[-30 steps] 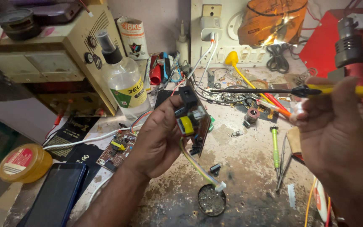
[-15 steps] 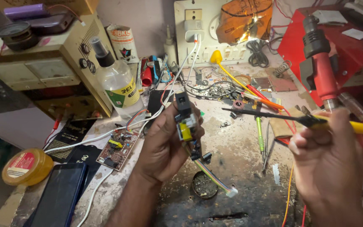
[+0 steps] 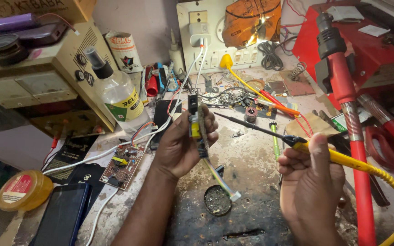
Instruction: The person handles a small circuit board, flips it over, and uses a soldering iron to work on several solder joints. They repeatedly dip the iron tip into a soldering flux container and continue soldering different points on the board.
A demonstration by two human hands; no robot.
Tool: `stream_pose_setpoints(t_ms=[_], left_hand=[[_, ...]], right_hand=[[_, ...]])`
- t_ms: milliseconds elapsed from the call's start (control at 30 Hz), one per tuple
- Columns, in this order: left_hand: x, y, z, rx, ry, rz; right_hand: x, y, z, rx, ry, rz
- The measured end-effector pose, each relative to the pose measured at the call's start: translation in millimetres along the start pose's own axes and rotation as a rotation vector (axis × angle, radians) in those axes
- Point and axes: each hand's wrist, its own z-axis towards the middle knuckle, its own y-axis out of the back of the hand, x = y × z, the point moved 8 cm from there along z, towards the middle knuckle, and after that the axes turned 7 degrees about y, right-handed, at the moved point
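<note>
At the centre of the view, over the stained grey surface [image 3: 251,164], I see my left hand [image 3: 181,146] with its grip closed around a small circuit board with a yellow component [image 3: 197,125], held edge-on and upright. From the board's lower end a thin ribbon of pale wires ending in a white plug [image 3: 224,182] hangs toward 5 o'clock, its plug just above a round metal tin of grey residue [image 3: 217,199] lying on the surface. At 3 o'clock from the board, my right hand [image 3: 311,187] has its grip shut on a yellow-handled soldering iron [image 3: 292,142], whose dark tip points toward 10 o'clock and ends near the left hand's fingers without touching the board. At 9 o'clock of the left hand a brown bare circuit board [image 3: 123,166] lies flat beside a white cable. At 11 o'clock stands a clear plastic bottle with a black cap [image 3: 115,93]. At 8 o'clock, well apart, sit a round amber tin [image 3: 23,189] and a dark phone [image 3: 62,216]. A red tubular tool [image 3: 347,114] runs down the right side.
</note>
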Motion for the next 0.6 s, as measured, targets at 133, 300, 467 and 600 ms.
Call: stream_pose_setpoints(t_ms=[133, 300, 467, 600], left_hand=[[11.0, 13.6, 12.9, -0.009, 0.026, -0.057], [4.0, 17.5, 6.7, -0.018, 0.017, -0.063], [-0.3, 15.7, 6.1, -0.018, 0.025, -0.061], [-2.4, 16.4, 5.5, -0.026, 0.013, -0.034]], right_hand=[[8.0, -8.1, -0.3, 0.045, 0.109, -0.021], [11.6, -12.5, -5.0, 0.069, 0.172, -0.012], [7.4, -10.4, -4.4, 0.055, 0.135, -0.038], [7.0, -10.3, -3.7, 0.068, 0.137, -0.029]])
